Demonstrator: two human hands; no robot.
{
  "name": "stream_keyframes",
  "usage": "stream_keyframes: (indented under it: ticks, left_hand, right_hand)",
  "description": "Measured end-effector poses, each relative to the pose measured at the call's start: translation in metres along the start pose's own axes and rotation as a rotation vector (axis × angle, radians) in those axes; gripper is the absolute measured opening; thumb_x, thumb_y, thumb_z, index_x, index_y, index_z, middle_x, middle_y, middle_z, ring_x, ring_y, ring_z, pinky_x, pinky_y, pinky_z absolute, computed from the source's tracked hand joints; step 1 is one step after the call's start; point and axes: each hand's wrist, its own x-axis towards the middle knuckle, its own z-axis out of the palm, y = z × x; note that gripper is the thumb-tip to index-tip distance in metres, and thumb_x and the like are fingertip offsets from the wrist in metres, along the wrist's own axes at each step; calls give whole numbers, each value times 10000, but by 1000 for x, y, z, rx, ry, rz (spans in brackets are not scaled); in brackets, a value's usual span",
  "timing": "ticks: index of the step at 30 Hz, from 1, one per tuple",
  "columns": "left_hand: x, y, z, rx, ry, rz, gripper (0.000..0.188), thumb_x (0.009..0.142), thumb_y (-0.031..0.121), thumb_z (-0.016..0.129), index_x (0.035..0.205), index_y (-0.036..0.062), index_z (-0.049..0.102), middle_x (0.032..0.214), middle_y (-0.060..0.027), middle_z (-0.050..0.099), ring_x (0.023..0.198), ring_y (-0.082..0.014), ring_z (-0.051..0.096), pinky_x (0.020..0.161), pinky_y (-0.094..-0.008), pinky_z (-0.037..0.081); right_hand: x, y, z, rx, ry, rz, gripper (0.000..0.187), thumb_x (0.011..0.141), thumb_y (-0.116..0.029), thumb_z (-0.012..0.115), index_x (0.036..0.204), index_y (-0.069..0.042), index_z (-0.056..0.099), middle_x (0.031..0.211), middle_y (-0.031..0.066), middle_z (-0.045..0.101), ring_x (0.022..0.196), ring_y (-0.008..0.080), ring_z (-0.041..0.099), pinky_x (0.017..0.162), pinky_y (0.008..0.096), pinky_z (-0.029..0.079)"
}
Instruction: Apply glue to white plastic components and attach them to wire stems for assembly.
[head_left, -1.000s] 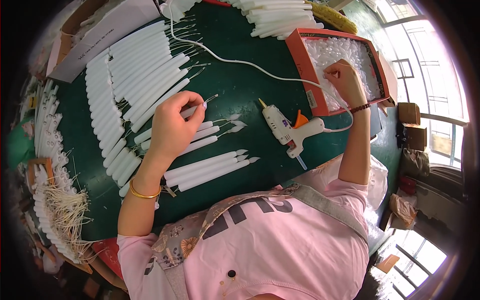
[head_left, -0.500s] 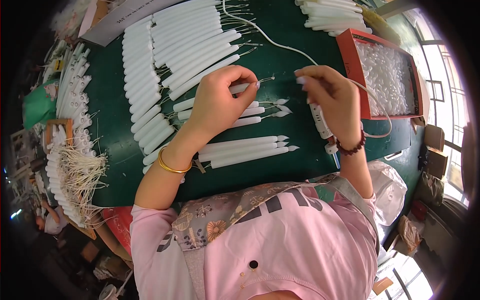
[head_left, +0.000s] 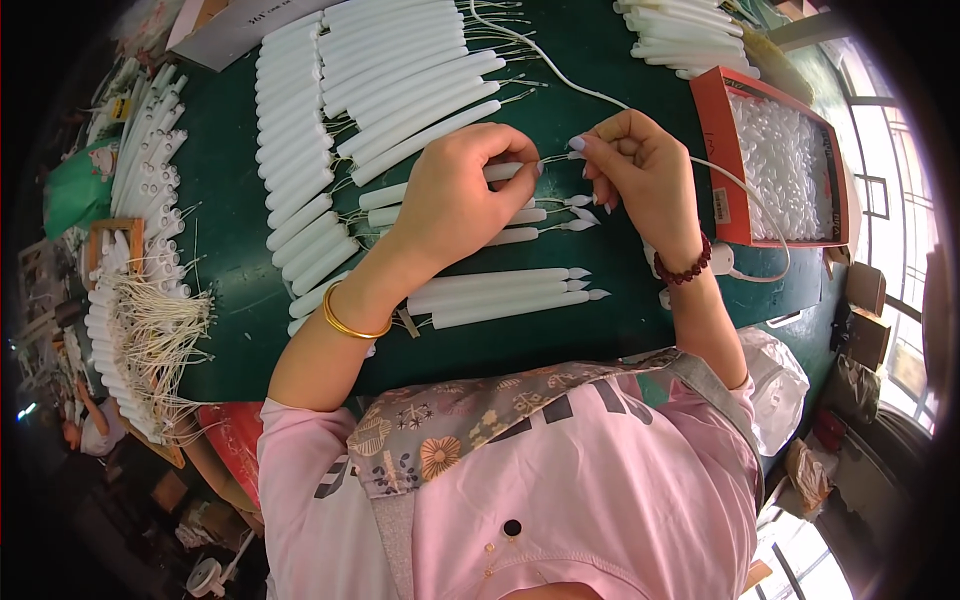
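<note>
My left hand (head_left: 478,185) is closed around a white taper candle tube (head_left: 500,172), whose thin wire (head_left: 556,158) sticks out to the right. At the wire's tip, the thumb and fingers of my right hand (head_left: 640,170) are pinched together; whatever small piece they hold is hidden. Under my left wrist and fingers lie more candle tubes, some with a flame-shaped tip (head_left: 582,224). Closer to me, several finished-looking candles (head_left: 510,304) with flame tips lie side by side.
Rows of white tubes (head_left: 395,60) with wires cover the far left of the green table (head_left: 220,200). On the right stands a red box (head_left: 712,150) of small clear flame-shaped pieces (head_left: 780,165). A white cable (head_left: 560,75) crosses the table. More tubes (head_left: 685,35) are piled at the back.
My right hand has moved left and forward to the wire's tip, its fingers now pinched. My left hand still holds the tube. The whole view has shifted slightly.
</note>
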Motion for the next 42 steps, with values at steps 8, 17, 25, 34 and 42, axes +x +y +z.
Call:
stream_keyframes:
  ticks: [8, 17, 25, 34, 42]
  left_hand:
    - [0, -5, 4, 43, -21, 75, 81, 851, 36, 745, 916, 1, 711, 851, -121, 716, 747, -274, 704, 660, -329, 557]
    - [1, 1, 10, 26, -28, 69, 84, 890, 28, 744, 970, 5, 736, 880, -97, 715, 728, -223, 691, 645, -309, 538]
    - [-2, 3, 8, -22, -9, 78, 87, 878, 12, 766, 961, 0, 743, 876, -78, 721, 738, -165, 691, 647, -271, 540]
    - [-2, 4, 8, -40, 12, 94, 67, 856, 5, 769, 920, -7, 754, 843, -70, 717, 707, -162, 680, 619, -262, 531]
    - [-2, 5, 8, -62, 1, 89, 65, 842, -1, 776, 903, -10, 756, 855, -75, 726, 703, -163, 688, 618, -264, 552]
  right_hand:
    - [-1, -3, 7, -81, -78, 5, 93, 1013, -76, 676, 1027, 16, 671, 757, 8, 670, 581, 35, 582, 512, 185, 443]
    - [-5, 5, -6, 29, -177, 32, 132, 1049, -79, 602, 1089, 26, 671, 776, 26, 675, 587, 45, 600, 512, 184, 453]
    - [-6, 0, -5, 90, -179, 106, 155, 1073, -140, 589, 1038, 4, 633, 711, 19, 654, 513, 39, 551, 463, 179, 412]
    - [-7, 1, -6, 105, -208, 109, 155, 1074, -154, 594, 1031, -7, 618, 712, 24, 652, 510, 42, 542, 461, 180, 399]
    - [-9, 0, -3, 113, -214, 131, 138, 1080, -130, 574, 1039, -3, 612, 731, 36, 659, 507, 47, 536, 463, 179, 401]
